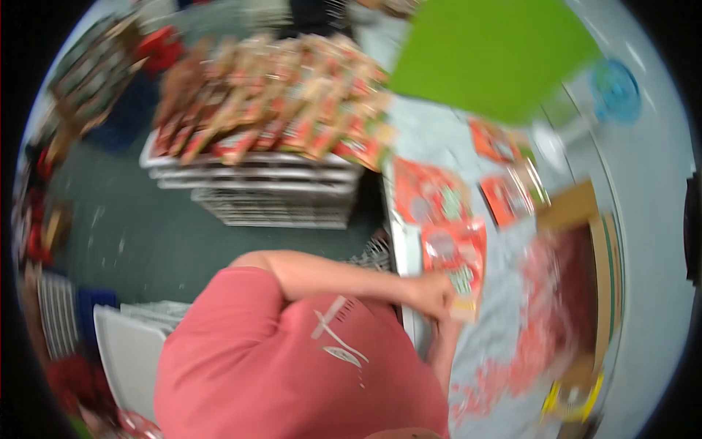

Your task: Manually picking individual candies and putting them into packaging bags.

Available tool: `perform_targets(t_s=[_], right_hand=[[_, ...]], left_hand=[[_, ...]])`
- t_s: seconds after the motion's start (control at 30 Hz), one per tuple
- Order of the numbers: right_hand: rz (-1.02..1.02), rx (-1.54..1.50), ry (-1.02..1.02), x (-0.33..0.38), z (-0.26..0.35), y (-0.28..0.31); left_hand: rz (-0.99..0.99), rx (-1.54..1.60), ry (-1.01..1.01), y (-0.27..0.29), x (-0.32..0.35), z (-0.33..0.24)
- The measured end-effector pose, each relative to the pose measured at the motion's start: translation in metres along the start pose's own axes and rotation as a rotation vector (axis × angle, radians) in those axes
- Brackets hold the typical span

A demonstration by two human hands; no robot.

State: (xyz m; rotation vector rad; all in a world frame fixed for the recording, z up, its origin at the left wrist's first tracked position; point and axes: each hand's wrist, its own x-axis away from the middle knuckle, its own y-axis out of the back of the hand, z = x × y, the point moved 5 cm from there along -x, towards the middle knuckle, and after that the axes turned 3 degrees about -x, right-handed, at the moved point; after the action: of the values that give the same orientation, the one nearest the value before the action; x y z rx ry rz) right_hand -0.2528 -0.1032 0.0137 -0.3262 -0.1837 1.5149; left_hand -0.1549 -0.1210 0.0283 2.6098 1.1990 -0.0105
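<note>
My left hand (431, 293) reaches across in front of me to the table's near edge. Its fingers are closed on the near end of an orange-red pouch (454, 252) with a pale see-through patch. Close under it is my right hand (447, 326); its fingers are hidden and blurred, so its grip does not show. Just beyond the held pouch, a similar orange-red pouch (431, 192) lies on the table. Loose pink-red pieces (504, 377) are scattered to the right of my hands.
An open cardboard box (603, 278) lies on the right, with clear plastic and pink-red contents at its mouth. Stacked white trays (270, 172) hold many pouches at the far left. Smaller red packs (507, 197), a green board (497, 58) and a yellow item (574, 399) are on the table.
</note>
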Motion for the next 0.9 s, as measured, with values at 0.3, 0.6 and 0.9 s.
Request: perform_targets(t_s=[0.3,0.6,0.9], right_hand=[[-0.022,-0.165,-0.044,-0.021,-0.014,0.038],[0.287,0.032,0.061,0.018,-0.003,0.027],[0.536,0.398,-0.150,0.072,-0.031,0.047]], left_hand=[[0.367,0.149,0.161,0.008,0.013,-0.054],[0.037,-0.465,-0.575,0.001,0.005,-0.091],[0.454,-0.802,-0.451,-0.036,0.004,-0.061]])
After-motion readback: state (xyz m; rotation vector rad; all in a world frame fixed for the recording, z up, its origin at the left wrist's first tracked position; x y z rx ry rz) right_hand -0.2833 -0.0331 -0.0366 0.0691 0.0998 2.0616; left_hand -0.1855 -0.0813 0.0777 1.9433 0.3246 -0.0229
